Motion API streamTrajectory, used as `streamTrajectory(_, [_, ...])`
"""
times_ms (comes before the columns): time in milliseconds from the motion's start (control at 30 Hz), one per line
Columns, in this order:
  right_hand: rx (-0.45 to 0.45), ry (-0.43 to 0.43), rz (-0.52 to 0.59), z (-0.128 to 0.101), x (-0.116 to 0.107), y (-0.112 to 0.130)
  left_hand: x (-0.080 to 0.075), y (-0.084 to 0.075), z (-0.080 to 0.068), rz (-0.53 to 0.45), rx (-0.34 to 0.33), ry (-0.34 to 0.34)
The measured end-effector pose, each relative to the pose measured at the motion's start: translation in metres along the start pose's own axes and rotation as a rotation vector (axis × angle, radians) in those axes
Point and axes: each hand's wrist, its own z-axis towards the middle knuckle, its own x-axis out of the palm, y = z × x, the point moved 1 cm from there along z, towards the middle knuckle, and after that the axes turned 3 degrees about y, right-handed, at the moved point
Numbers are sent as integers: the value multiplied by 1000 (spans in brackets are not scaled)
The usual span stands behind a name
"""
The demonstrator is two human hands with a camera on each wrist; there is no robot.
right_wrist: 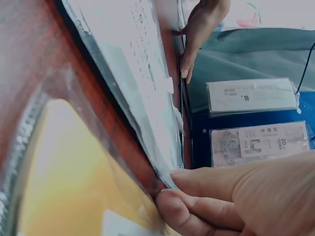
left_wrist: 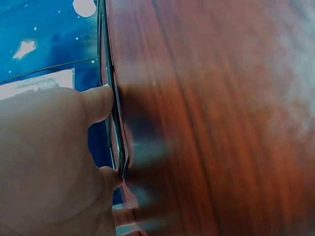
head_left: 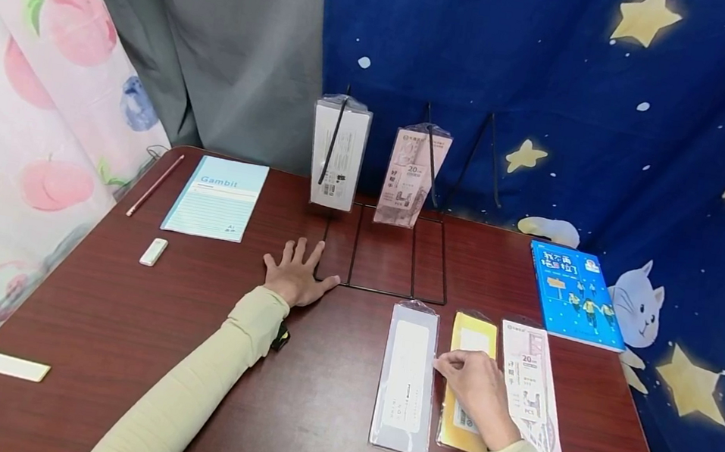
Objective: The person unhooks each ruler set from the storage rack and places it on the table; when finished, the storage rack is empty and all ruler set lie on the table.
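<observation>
My right hand (head_left: 474, 390) reaches over a yellow packet (head_left: 475, 332) and pinches the right edge of a pale grey packet (head_left: 406, 384) in clear plastic. The right wrist view has the thumb and index finger together at that edge of the grey packet (right_wrist: 133, 73). A pink-and-white packet (head_left: 525, 370) lies to the right of the yellow one. My left hand (head_left: 297, 278) rests on the table with fingers spread, its thumb at the near left corner of a black wire rack (head_left: 381, 291). In the left wrist view the thumb (left_wrist: 98, 103) is beside the rack's wire.
From the rack's hooks hang a white packet (head_left: 339, 154) and a pink packet (head_left: 412, 179); a third hook (head_left: 495, 159) holds nothing. A blue book (head_left: 577, 292) lies at the right. At the left are a notebook (head_left: 218, 199), a pencil (head_left: 156, 185) and two white blocks (head_left: 153, 252).
</observation>
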Motion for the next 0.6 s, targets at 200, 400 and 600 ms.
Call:
streamTrajectory(200, [0, 1, 8, 6, -10, 7, -1, -1, -3, -7, 1, -7])
streamTrajectory(400, [-70, -11, 31, 25, -28, 19, -4, -3, -10, -15, 0, -27])
streamTrajectory(600, [-197, -50, 61, 50, -40, 32, 2, 1, 1, 8, -3, -11])
